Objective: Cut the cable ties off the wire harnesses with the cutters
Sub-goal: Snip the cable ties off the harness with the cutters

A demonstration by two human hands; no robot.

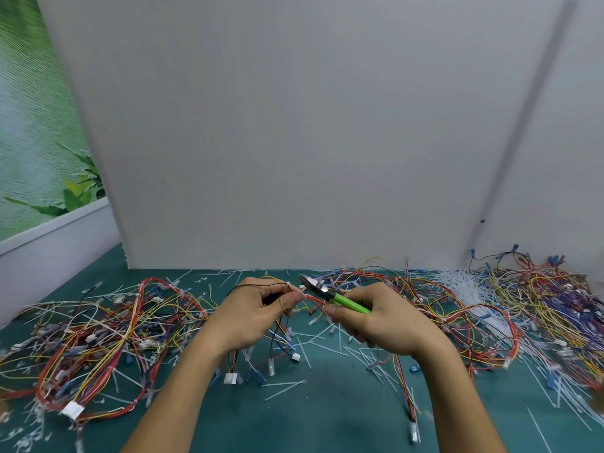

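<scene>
My left hand (pixel 261 310) pinches a thin wire harness (pixel 281 335) above the green mat, its red, yellow, black and blue wires hanging down to white connectors. My right hand (pixel 380 318) grips the green-handled cutters (pixel 330 295). Their metal jaws point up and left, just right of my left fingertips and close to the red wires there. Whether a cable tie sits between the jaws I cannot tell.
A big tangle of harnesses (pixel 98 338) covers the mat (pixel 327 413) on the left, another pile (pixel 539 308) on the right beside a heap of white cable ties (pixel 464 286). Cut tie pieces (pixel 284 385) litter the middle. A white board (pixel 294 142) stands behind.
</scene>
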